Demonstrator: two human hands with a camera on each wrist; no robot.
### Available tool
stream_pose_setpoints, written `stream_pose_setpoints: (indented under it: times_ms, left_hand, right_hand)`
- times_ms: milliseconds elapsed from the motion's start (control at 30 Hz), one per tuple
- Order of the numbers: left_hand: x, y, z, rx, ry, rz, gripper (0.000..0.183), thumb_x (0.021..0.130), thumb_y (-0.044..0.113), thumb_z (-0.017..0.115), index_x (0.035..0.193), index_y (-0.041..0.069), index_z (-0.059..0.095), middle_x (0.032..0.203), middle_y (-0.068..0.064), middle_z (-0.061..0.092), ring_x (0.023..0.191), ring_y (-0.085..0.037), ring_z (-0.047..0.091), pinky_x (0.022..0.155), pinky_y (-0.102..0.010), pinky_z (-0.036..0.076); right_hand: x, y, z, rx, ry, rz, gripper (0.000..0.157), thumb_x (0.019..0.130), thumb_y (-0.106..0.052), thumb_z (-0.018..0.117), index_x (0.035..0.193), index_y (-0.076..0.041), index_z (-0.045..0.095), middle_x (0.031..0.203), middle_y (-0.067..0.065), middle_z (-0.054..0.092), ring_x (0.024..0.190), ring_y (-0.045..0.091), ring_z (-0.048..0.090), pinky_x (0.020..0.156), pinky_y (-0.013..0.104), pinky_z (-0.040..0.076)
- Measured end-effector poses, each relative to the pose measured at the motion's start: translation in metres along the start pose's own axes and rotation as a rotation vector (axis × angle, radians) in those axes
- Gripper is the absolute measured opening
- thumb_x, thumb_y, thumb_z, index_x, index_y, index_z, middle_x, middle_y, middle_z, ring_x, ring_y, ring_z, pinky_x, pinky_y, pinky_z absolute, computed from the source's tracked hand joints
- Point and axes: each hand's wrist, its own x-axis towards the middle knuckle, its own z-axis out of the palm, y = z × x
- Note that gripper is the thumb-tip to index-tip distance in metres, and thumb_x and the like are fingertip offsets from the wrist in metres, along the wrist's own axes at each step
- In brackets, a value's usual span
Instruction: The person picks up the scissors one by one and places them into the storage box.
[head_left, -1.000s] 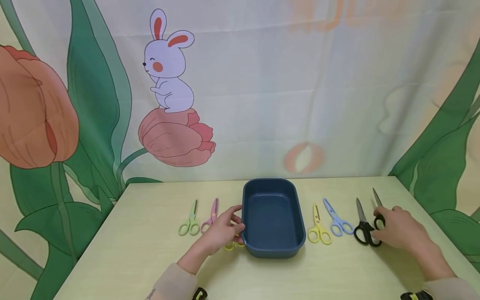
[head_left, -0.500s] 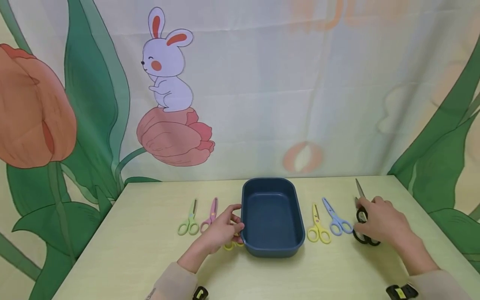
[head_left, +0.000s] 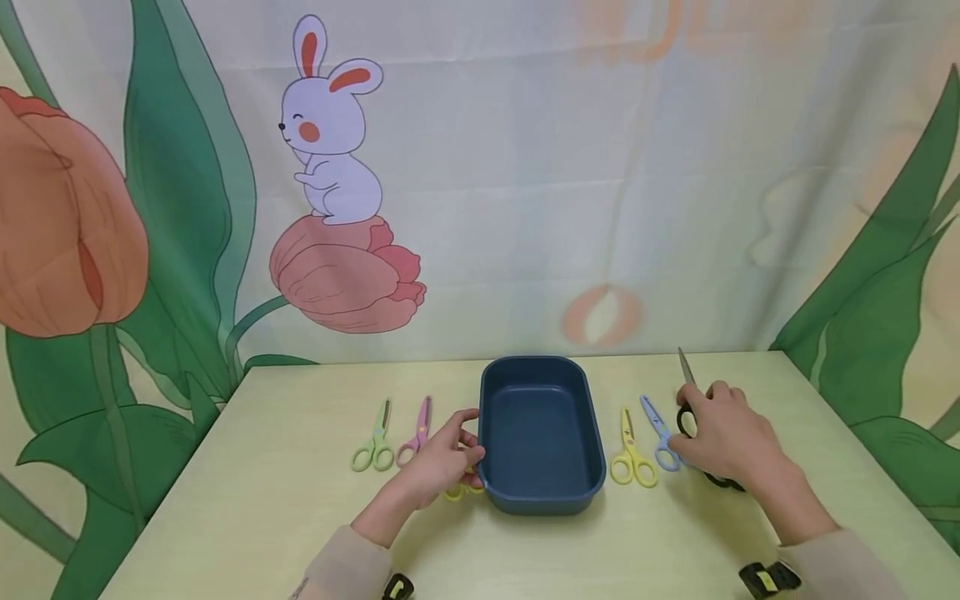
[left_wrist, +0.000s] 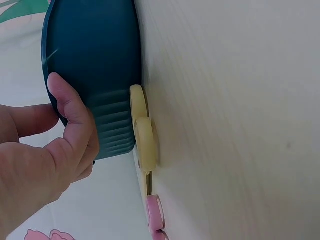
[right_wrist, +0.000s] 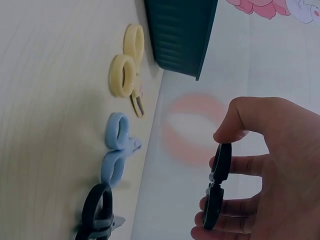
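Observation:
A dark blue rectangular bin stands mid-table. My left hand grips its left side, thumb and fingers curled at the rim and outer wall in the left wrist view. Below that hand lie yellow scissors against the bin. My right hand holds black-handled scissors by the handles, pinched between thumb and fingers above the table. In the head view their blade points up and away. Under this hand lie a second pair of black scissors, partly hidden, and light blue scissors.
Another pair of yellow scissors lies just right of the bin. Green scissors and pink scissors lie to its left. Behind the table hangs a printed cloth with a rabbit and tulips.
My right hand has lifted the black scissors from the far right and carried them left, over the other black pair to near the blue scissors. The left hand stays at the bin.

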Motion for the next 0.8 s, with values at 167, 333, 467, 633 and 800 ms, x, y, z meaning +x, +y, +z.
stream_pose_setpoints:
  times_ms: [167, 333, 467, 633, 800]
  left_hand:
    - [-0.001, 0.0, -0.002, -0.002, -0.002, -0.005, 0.058, 0.103, -0.006, 0.049, 0.157, -0.003, 0.025, 0.105, -0.016, 0.042, 0.07, -0.021, 0.052, 0.069, -0.04, 0.061]
    - [-0.002, 0.0, -0.003, -0.005, -0.008, -0.006, 0.059, 0.104, -0.006, 0.049, 0.157, -0.003, 0.025, 0.105, -0.015, 0.041, 0.071, -0.021, 0.052, 0.069, -0.039, 0.061]
    - [-0.002, 0.001, -0.003, -0.003, -0.012, -0.011, 0.059, 0.104, -0.006, 0.049, 0.157, -0.003, 0.024, 0.105, -0.015, 0.041, 0.069, -0.022, 0.053, 0.069, -0.04, 0.061]
    - [-0.002, 0.002, -0.002, 0.005, -0.014, -0.016, 0.059, 0.104, -0.006, 0.049, 0.157, -0.003, 0.024, 0.104, -0.016, 0.043, 0.065, -0.022, 0.055, 0.068, -0.04, 0.061]
    - [-0.001, 0.003, -0.002, 0.007, -0.018, -0.009, 0.059, 0.104, -0.006, 0.049, 0.157, -0.003, 0.024, 0.103, -0.016, 0.044, 0.062, -0.021, 0.056, 0.066, -0.037, 0.061]
  right_hand:
    - [0.004, -0.009, 0.001, -0.002, 0.009, 0.0, 0.047, 0.082, -0.032, 0.073, 0.12, -0.008, 0.058, 0.104, 0.024, 0.05, 0.093, 0.041, 0.049, 0.051, 0.045, 0.046]
    - [0.007, -0.019, 0.003, 0.0, 0.019, -0.01, 0.045, 0.082, -0.031, 0.073, 0.117, -0.008, 0.058, 0.102, 0.022, 0.05, 0.093, 0.039, 0.049, 0.053, 0.045, 0.047]
    - [0.009, -0.027, 0.004, 0.003, 0.024, -0.017, 0.043, 0.082, -0.03, 0.072, 0.116, -0.008, 0.058, 0.1, 0.021, 0.05, 0.092, 0.038, 0.049, 0.052, 0.043, 0.046]
    - [0.011, -0.041, 0.003, 0.009, 0.034, -0.038, 0.043, 0.081, -0.031, 0.072, 0.115, -0.009, 0.058, 0.098, 0.019, 0.049, 0.09, 0.037, 0.049, 0.052, 0.043, 0.046]
    - [0.015, -0.056, 0.004, 0.013, 0.037, -0.057, 0.04, 0.081, -0.031, 0.07, 0.114, -0.011, 0.058, 0.099, 0.018, 0.05, 0.091, 0.037, 0.05, 0.055, 0.046, 0.046]
